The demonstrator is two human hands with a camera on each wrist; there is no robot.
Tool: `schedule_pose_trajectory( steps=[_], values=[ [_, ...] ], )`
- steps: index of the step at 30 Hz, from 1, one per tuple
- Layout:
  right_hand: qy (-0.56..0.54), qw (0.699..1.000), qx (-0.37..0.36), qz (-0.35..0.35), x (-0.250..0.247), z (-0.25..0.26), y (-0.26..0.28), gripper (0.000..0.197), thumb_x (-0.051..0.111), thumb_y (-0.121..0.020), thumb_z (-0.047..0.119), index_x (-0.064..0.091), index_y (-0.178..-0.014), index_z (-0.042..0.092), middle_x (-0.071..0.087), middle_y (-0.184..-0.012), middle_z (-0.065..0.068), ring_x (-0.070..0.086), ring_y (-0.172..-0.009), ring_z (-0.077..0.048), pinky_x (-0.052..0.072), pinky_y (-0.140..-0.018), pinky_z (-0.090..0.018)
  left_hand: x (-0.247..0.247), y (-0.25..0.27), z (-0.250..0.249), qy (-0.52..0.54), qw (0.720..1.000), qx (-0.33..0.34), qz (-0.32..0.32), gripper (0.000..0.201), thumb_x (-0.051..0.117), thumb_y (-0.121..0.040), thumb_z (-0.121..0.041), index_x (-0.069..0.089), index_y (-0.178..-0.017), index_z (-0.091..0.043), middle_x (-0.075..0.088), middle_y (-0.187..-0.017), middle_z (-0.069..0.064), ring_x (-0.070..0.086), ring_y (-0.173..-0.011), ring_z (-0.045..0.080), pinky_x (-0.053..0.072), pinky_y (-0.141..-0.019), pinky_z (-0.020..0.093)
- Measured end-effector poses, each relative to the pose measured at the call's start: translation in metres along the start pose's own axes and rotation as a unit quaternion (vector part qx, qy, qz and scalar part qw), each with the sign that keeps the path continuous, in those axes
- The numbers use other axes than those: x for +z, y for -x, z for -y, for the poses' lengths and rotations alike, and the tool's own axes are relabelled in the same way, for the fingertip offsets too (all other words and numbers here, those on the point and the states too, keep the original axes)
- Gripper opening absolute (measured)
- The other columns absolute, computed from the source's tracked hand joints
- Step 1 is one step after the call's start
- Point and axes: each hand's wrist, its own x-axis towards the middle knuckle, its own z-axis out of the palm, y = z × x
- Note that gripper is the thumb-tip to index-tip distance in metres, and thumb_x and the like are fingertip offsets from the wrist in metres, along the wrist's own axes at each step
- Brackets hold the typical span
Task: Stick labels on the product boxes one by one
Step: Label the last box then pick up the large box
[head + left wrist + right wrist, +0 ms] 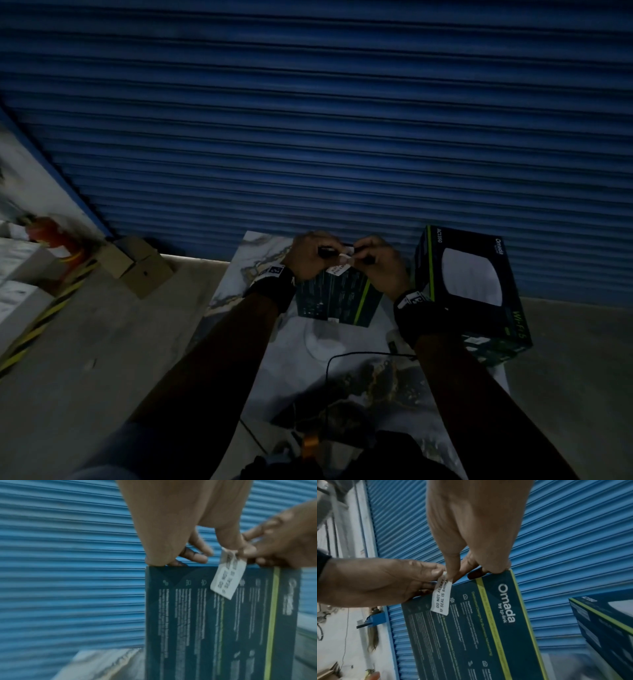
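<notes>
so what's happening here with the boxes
A person is sealing an upright box on a marble table. Both the left hand and right hand hold its top edge and pinch a white label reading "do not accept if seal is broken", folding it over that edge. Another box stands to the right.

The box (488,622) looks like smooth printed cardboard with a slight sheen, and the white label (441,597) is thin paper, curling at its free end. Behind, the blue shutter (308,120) is ribbed painted metal. The tabletop (359,394) has a polished marble pattern.
</notes>
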Motion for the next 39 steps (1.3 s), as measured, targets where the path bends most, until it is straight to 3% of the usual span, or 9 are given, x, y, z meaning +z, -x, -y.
schedule_pose_trajectory(
  steps=[2,8,12,15,19,24,27,33,39],
  values=[
    [-0.004,1.000,0.003,-0.001,0.001,-0.003,-0.002,0.006,0.077,-0.085,-0.001,0.076,-0.086,-0.007,0.061,-0.112,-0.015,0.060,-0.101,-0.019,0.049,-0.088,-0.020,-0.001,0.001,-0.003,0.001,1.000,-0.007,-0.001,0.028,0.084,-0.083,-0.032,0.076,-0.108,-0.022,0.071,-0.109,-0.005,0.065,-0.097,0.005,0.049,-0.086,0.012],
    [-0.006,1.000,0.018,-0.009,0.001,-0.004,0.001,0.011,0.079,-0.084,0.004,0.076,-0.094,-0.001,0.052,-0.114,0.001,0.053,-0.106,0.010,0.044,-0.096,-0.016,0.006,0.000,0.000,-0.032,0.999,0.007,-0.016,0.015,0.083,-0.086,-0.029,0.082,-0.093,-0.016,0.076,-0.098,-0.001,0.069,-0.087,0.014,0.056,-0.080,0.029],
    [0.001,0.999,0.045,-0.017,-0.003,0.002,0.004,0.049,0.081,-0.071,0.007,0.053,-0.110,0.014,0.052,-0.111,0.004,0.054,-0.103,-0.014,0.048,-0.091,-0.026,0.005,-0.001,-0.001,0.000,1.000,0.001,-0.019,0.011,0.082,-0.085,-0.021,0.083,-0.093,-0.014,0.077,-0.101,0.001,0.071,-0.090,0.014,0.057,-0.084,0.027],
    [0.062,0.998,0.007,0.027,-0.005,-0.003,0.001,0.044,0.074,-0.075,-0.012,0.056,-0.110,0.009,0.054,-0.109,-0.001,0.054,-0.103,-0.021,0.047,-0.088,-0.015,0.004,-0.001,-0.002,0.034,0.999,-0.009,-0.002,0.011,0.083,-0.083,-0.016,0.084,-0.094,-0.013,0.076,-0.102,0.001,0.070,-0.091,0.013,0.057,-0.086,0.029],
    [0.147,0.987,-0.039,0.050,0.001,-0.009,0.003,0.041,0.080,-0.075,-0.002,0.070,-0.113,0.008,0.062,-0.121,-0.012,0.057,-0.115,-0.028,0.047,-0.102,-0.040,0.003,0.005,-0.007,0.081,0.996,-0.017,0.014,0.015,0.085,-0.081,-0.011,0.083,-0.095,-0.008,0.075,-0.100,0.005,0.070,-0.093,0.016,0.055,-0.089,0.030],
    [0.159,0.985,-0.047,0.043,0.001,0.000,-0.004,0.038,0.061,-0.082,0.011,0.069,-0.118,0.001,0.064,-0.114,-0.021,0.062,-0.103,-0.039,0.053,-0.092,-0.048,-0.014,-0.001,-0.039,0.267,0.959,-0.090,0.007,0.013,0.073,-0.092,-0.003,0.076,-0.103,0.003,0.072,-0.106,0.018,0.069,-0.100,0.026,0.057,-0.094,0.039],
    [0.123,0.989,-0.030,0.072,-0.002,-0.001,-0.008,0.040,0.063,-0.080,0.015,0.070,-0.118,0.005,0.065,-0.113,-0.016,0.062,-0.103,-0.036,0.051,-0.091,-0.044,-0.005,0.005,-0.041,0.251,0.964,-0.089,-0.002,0.010,0.074,-0.092,-0.007,0.078,-0.102,-0.005,0.075,-0.102,0.008,0.071,-0.097,0.021,0.057,-0.089,0.034],
    [0.072,0.988,0.032,0.130,-0.010,-0.003,-0.008,0.051,0.084,-0.074,0.022,0.070,-0.122,0.014,0.059,-0.130,-0.008,0.054,-0.123,-0.024,0.044,-0.109,-0.040,0.008,0.017,-0.026,0.231,0.962,-0.134,-0.058,0.016,0.073,-0.095,-0.030,0.081,-0.101,-0.017,0.076,-0.109,0.007,0.072,-0.102,0.024,0.057,-0.095,0.047],
    [0.072,0.994,-0.009,0.088,-0.004,-0.006,-0.006,0.023,0.083,-0.082,0.026,0.077,-0.097,0.009,0.064,-0.121,-0.009,0.061,-0.110,-0.025,0.051,-0.099,-0.045,0.007,0.015,-0.034,0.271,0.949,-0.137,-0.080,0.013,0.072,-0.096,-0.022,0.081,-0.105,-0.018,0.077,-0.108,0.005,0.072,-0.104,0.025,0.054,-0.100,0.055]
  ],
)
